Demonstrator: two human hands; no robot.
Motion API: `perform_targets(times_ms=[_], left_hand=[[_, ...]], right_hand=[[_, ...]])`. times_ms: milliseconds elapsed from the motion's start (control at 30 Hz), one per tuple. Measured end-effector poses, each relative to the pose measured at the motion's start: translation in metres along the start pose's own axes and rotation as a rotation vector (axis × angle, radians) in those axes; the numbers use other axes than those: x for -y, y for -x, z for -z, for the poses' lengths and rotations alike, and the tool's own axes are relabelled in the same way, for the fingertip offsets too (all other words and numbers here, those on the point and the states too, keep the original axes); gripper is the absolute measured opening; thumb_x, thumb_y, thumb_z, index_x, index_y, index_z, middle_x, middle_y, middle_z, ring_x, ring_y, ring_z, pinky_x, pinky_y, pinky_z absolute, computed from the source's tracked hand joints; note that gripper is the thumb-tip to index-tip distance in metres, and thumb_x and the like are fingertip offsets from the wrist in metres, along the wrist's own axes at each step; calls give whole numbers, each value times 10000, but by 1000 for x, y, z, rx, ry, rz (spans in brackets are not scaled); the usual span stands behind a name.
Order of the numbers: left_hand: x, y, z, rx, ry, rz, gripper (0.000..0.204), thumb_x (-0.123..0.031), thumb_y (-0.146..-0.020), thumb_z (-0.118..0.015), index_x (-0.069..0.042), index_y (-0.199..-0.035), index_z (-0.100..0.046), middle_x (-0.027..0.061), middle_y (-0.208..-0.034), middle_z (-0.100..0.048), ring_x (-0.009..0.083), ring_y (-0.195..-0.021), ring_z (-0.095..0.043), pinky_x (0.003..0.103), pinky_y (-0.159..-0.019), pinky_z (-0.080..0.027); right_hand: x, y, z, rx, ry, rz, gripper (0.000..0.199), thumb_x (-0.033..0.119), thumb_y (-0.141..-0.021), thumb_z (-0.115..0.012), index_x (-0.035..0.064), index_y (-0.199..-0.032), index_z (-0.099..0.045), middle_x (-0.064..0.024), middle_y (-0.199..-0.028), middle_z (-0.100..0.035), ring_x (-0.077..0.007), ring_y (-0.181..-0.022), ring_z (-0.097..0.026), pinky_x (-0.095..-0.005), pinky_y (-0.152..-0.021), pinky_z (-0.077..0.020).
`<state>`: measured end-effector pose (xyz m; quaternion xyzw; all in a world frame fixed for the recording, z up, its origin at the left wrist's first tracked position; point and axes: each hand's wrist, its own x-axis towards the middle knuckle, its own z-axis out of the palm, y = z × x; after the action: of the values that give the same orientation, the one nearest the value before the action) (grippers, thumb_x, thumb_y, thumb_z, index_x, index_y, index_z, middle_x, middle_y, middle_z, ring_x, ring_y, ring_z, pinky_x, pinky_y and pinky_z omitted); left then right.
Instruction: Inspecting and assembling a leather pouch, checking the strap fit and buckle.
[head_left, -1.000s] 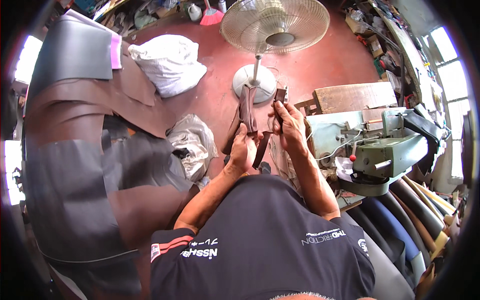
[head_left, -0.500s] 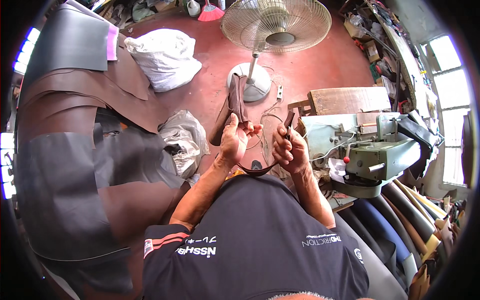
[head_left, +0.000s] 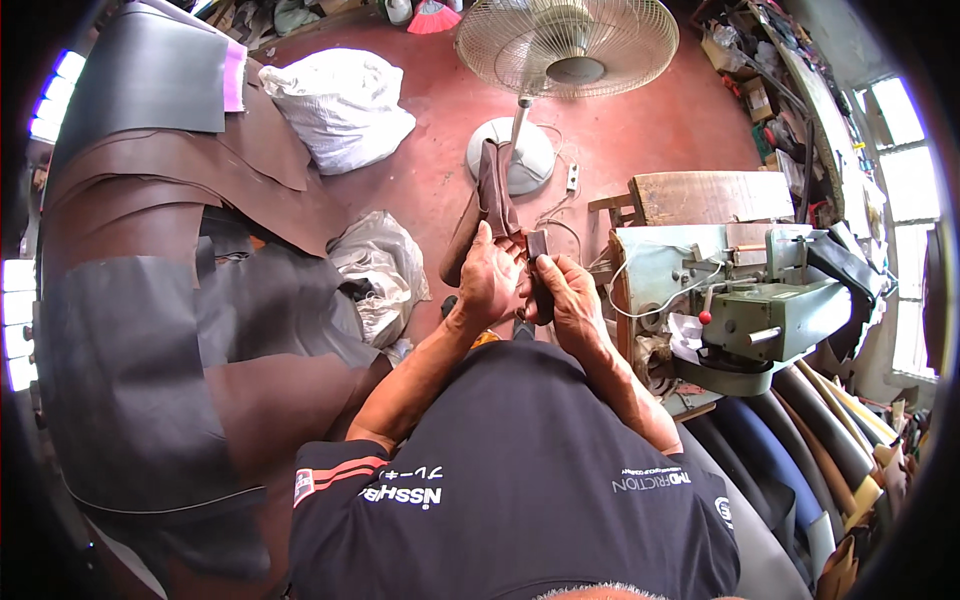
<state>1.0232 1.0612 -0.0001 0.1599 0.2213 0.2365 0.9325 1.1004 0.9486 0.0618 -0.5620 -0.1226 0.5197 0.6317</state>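
Note:
In front of my waist, both hands are raised and close together. My right hand (head_left: 570, 295) is closed round a dark brown leather strap (head_left: 538, 244), with the thumb pressed on it and the upper end sticking up. My left hand (head_left: 488, 275) is turned palm up beside it, thumb raised, and its curled fingers meet the strap; their exact hold is partly hidden. Just beyond the left fingers is a folded piece of brown leather (head_left: 495, 190). Whether the left hand touches that piece cannot be made out.
A standing fan (head_left: 567, 50) is on the red floor ahead. White sacks (head_left: 345, 110) and large dark leather sheets (head_left: 120, 350) lie to the left. A green machine (head_left: 765, 320) stands at right, near a wooden board (head_left: 710, 200) and leather rolls (head_left: 800, 470).
My right hand has come left towards my left hand. The strap's hanging loop between them is gone from sight, and the strap now sits gathered between the hands. The view has shifted slightly.

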Motion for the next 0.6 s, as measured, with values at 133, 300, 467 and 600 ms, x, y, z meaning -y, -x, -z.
perform_targets(times_ms=[133, 300, 467, 600], left_hand=[[12, -5, 36, 58, -35, 7, 487, -437, -1024, -347, -13, -939, -569, 71, -801, -545, 191, -791, -526, 316, -804, -418], [10, 9, 12, -90, -317, -48, 398, -385, -1016, -406, -38, -948, -589, 42, -709, -533, 158, -600, -473, 305, -584, -428], [17, 7, 23, -24, -178, 122, 349, -372, -1005, -444, -51, -1024, -580, 54, -754, -572, 167, -588, -505, 337, -503, -432], [17, 12, 17, -27, -46, 245, 354, -353, -1000, -460, -22, -1050, -575, 72, -802, -596, 154, -595, -508, 305, -530, -443]], right_hand=[[-1, -6, 0, -15, -59, 22, 265, 285, -1014, -480, 38, -947, -549, -58, -760, -648, -97, -542, -577, -216, -484, -459], [-12, -10, 9, -66, -145, -49, 246, 277, -1011, -489, 43, -965, -550, -57, -791, -652, -102, -561, -584, -224, -499, -480], [-21, -12, 18, -61, -270, -148, 231, 270, -995, -519, 45, -997, -574, -77, -814, -658, -136, -612, -629, -251, -519, -519], [-23, -14, 21, -112, -282, -143, 247, 273, -987, -532, 34, -993, -593, -101, -844, -675, -154, -633, -646, -269, -526, -530]])
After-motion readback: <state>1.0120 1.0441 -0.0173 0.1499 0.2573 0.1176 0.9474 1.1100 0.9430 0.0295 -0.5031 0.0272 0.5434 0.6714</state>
